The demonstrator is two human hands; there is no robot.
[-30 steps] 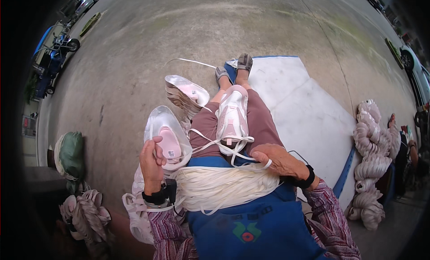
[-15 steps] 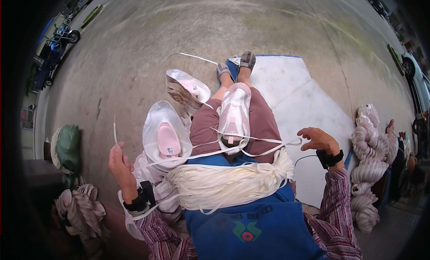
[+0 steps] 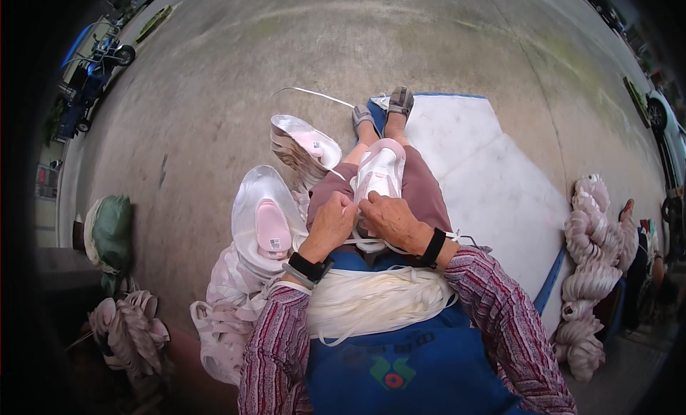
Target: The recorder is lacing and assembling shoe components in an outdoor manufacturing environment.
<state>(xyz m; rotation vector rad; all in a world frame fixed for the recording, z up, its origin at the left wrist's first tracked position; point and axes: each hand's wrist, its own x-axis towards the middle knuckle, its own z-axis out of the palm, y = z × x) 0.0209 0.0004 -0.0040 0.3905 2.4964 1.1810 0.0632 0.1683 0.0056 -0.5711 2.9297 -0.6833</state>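
Note:
A white and pink shoe upper point(image 3: 381, 172) lies across my lap, toe pointing away from me. My left hand point(image 3: 334, 221) is closed at its near left side, with a thin white shoelace point(image 3: 348, 241) showing just below it. Beside it, my right hand point(image 3: 394, 221) bends over the upper with fingers pinched together; what they grip is hidden. Both hands cover the upper's near half. A thick bundle of cream laces point(image 3: 379, 304) rests on my lap, under my wrists.
On my left are stacked shoe uppers point(image 3: 262, 226) and another nested stack point(image 3: 307, 152). A white sheet point(image 3: 493, 172) covers the ground to the right. Beyond it stand twisted stacks of uppers point(image 3: 592, 251). A green sack point(image 3: 112, 233) and more uppers point(image 3: 130, 329) sit far left.
Both hands have come inward from wide apart to meet over the shoe upper. My right hand, open before, has closed. The loose lace stretched across my lap is now mostly hidden.

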